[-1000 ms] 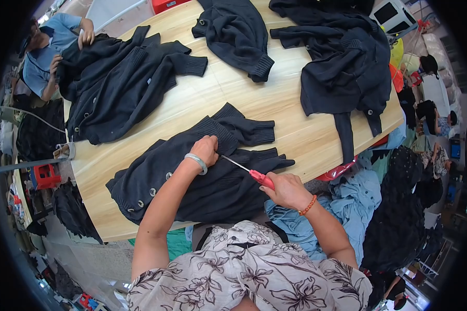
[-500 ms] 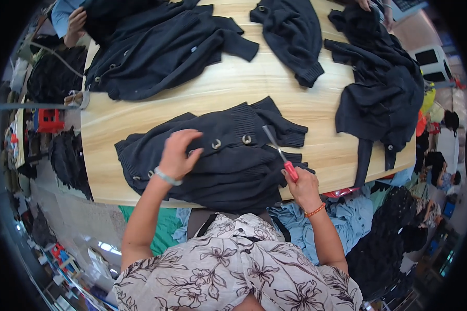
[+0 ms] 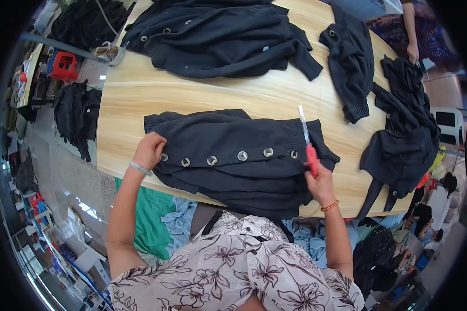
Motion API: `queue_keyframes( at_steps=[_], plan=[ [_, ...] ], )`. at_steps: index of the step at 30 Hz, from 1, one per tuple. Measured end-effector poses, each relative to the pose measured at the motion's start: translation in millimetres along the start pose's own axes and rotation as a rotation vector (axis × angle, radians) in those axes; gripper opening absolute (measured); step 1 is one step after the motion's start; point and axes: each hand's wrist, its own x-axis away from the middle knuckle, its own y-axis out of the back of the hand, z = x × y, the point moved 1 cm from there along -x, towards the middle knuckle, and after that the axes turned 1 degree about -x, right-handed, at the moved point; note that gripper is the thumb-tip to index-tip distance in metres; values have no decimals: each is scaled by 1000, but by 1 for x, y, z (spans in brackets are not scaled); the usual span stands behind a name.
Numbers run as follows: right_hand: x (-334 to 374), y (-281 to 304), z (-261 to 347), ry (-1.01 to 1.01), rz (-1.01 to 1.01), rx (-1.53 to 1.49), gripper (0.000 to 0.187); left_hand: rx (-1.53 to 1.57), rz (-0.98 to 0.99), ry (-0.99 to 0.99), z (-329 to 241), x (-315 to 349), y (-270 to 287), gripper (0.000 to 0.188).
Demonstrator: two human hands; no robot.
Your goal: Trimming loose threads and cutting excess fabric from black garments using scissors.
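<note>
A dark knitted cardigan (image 3: pixel 220 132) lies folded in front of me, with its row of round buttons (image 3: pixel 242 155) running from left to right. At the left end of that row, my left hand (image 3: pixel 151 147) pinches the cardigan's edge with curled fingers. My right hand (image 3: pixel 320 184) grips the red handle of a slim tool (image 3: pixel 311 155) with a narrow metal blade. The blade points away from me, above the ribbed right end of the cardigan; whether it touches the knit I cannot tell. Its exact kind is unclear.
More dark knitted garments lie on the wooden table (image 3: pixel 122 119): one at the far side (image 3: pixel 213 44), one farther right (image 3: pixel 350 57) and one along the right edge (image 3: pixel 399 142). Another person's hand (image 3: pixel 412 53) is at the far right. Green cloth (image 3: pixel 153 217) hangs below the near edge.
My left hand has moved from above the cardigan to its left end and closed there. The cardigan lies straighter, with its buttons lined up. My view has shifted; the tool stays in my right hand.
</note>
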Motion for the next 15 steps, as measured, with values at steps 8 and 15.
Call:
queue_keyframes(
  at_steps=[8,15],
  plan=[
    [-50,41,46,-21,-65,84,15,-123,251,-310,-29,-6,12,62],
    [-91,58,52,65,-216,135,13,108,-144,-264,-26,-86,54,14]
  ],
)
